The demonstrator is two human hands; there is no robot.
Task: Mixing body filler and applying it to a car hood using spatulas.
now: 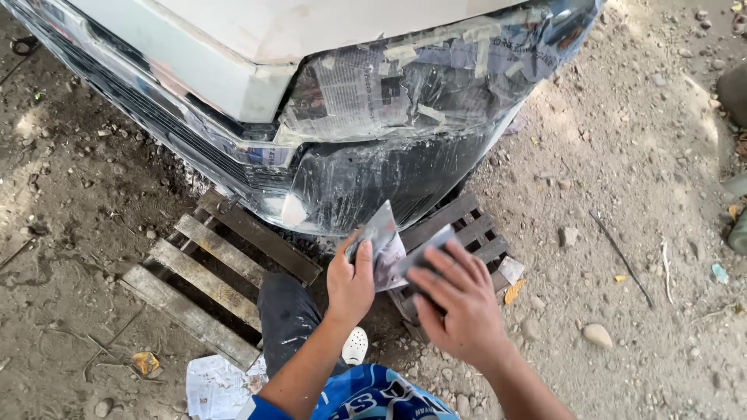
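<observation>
**Two hands fold a gray sheet next to a car corner**

A person is crouched low in front of the corner of a white car (233, 70). The left hand (350, 280) is closed on a gray sheet (385, 237), maybe sandpaper. The thumb is on one side and the fingers on the other, so the sheet stands up with its point near the car. The right hand (459, 299) lies flat with its fingers spread and presses down on the other end of the sheet. It looks like the person holds it this way to bend or fold it, but I cannot be sure.

The sheet is just under the dark bumper (366, 183), close to it but not touching.

Newspaper (373, 89) and strips of tape (486, 54) cover the lamp part above the bumper. I think this keeps that part clean and safe.

The car corner sits over a wooden pallet (202, 272). That holds it up off the dirt ground (638, 194). The person's knee (288, 311) rests on the pallet too, likely to get near the low bumper. A crumpled paper (214, 385) lies by the pallet, and small stones (597, 334) sit well apart on the right.
</observation>
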